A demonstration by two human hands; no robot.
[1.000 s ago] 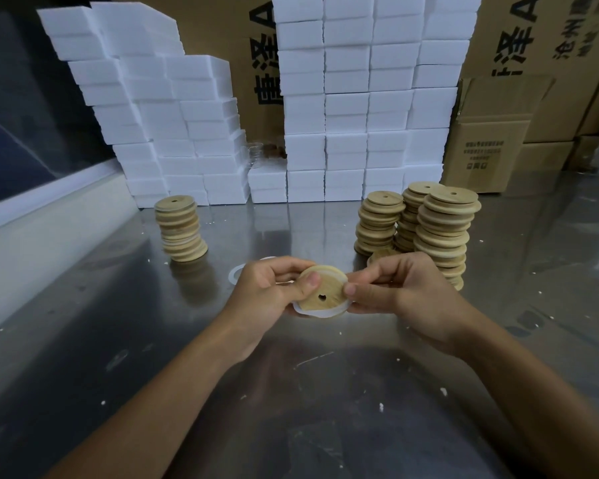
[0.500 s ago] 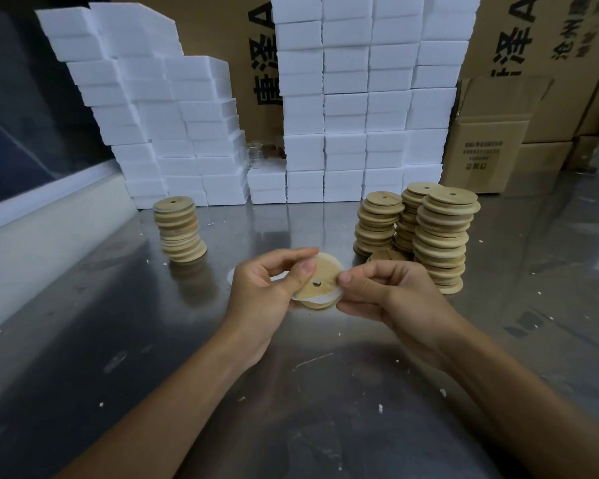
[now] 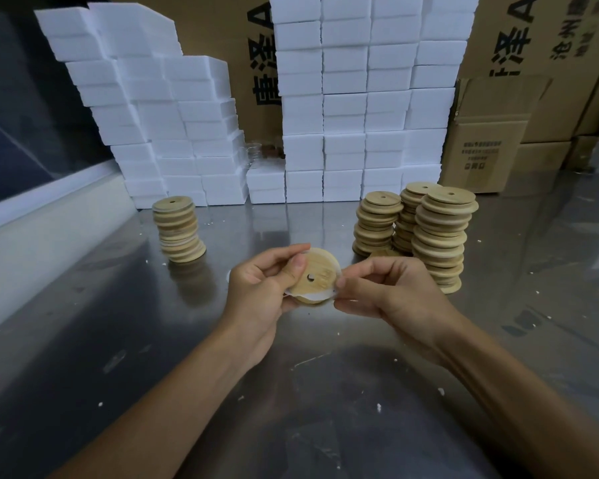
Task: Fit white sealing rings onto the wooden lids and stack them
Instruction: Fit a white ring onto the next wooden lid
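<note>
A round wooden lid (image 3: 317,274) with a small hole is held tilted above the steel table between both hands. My left hand (image 3: 261,288) grips its left side, thumb on the top face. My right hand (image 3: 391,292) pinches the white sealing ring (image 3: 320,297) at the lid's right lower rim. A stack of lids with white rings (image 3: 179,229) stands at the left. Three taller stacks of bare lids (image 3: 440,236) stand at the right. Another white ring (image 3: 229,275) peeks out on the table behind my left hand.
The steel table (image 3: 291,392) carries scattered white crumbs. White foam blocks (image 3: 357,108) are piled along the back, with brown cartons (image 3: 481,146) behind and to the right. A white ledge (image 3: 32,219) runs along the left edge.
The lid has tilted more toward me and the ring has slid further onto its lower rim. Both hands stay close together over the same spot.
</note>
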